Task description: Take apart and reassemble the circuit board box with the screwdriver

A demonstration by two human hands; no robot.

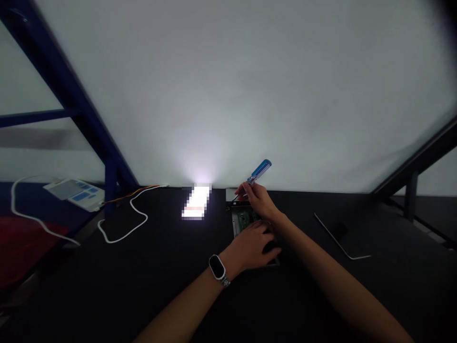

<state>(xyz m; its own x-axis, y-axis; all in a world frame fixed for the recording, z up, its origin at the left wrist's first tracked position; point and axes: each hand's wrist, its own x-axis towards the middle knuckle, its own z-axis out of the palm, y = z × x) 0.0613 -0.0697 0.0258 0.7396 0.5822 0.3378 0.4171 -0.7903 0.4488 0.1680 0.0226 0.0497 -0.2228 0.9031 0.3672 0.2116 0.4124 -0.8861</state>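
My right hand (260, 197) is closed around a screwdriver with a clear blue handle (261, 170). The handle slants up to the right, and the shaft points down-left at the top left corner of a flat metal-framed device. Inside that frame a green circuit board (244, 219) shows in part. My left hand (255, 245) lies over the device's lower part, fingers spread, and hides much of it. Whether the screwdriver's tip touches a screw is too small to tell.
A bright, blurred-out lit panel (196, 202) stands left of the device. Further left are a white cable (143, 221), thin coloured wires and a white card-like panel (76, 193). A bent metal rod (333, 238) lies on the dark table (171, 267) at right. Blue frame bars (89, 114) rise at left.
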